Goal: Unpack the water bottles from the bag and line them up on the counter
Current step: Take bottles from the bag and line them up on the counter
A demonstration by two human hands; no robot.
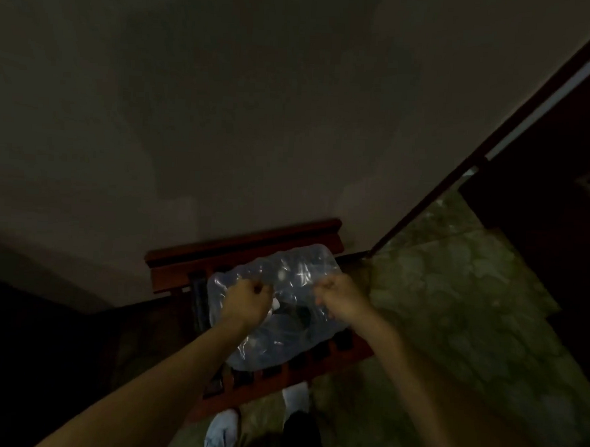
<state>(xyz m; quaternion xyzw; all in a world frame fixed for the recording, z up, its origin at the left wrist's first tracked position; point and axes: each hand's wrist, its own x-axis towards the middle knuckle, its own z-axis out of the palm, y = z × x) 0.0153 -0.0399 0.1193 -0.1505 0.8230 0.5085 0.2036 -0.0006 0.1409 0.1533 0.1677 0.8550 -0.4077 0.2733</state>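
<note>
Low in the centre of the dim frame, a clear plastic bag (pixel 275 311) of water bottles rests on a reddish wooden bench (pixel 244 251) — both fists are already at work on it. At centre-left the left hand (pixel 247 301) has its fingers curled into the thin film near the bag's top; just right of it the right hand (pixel 341 299) pinches another fold, the two near each other with a dark opening in the plastic between and below them. Individual bottles cannot be made out through the glare and blur. No counter can be identified in the dark room; mottled green floor (pixel 453 300) fills the lower right. By the look of it the film is soft, crinkly and slippery and would likely stretch or tear under a hard pull, while the load inside is probably heavy — better to widen the mouth by its edges, then lift each bottle by its stiffer neck or body rather than hoist the sack
</note>
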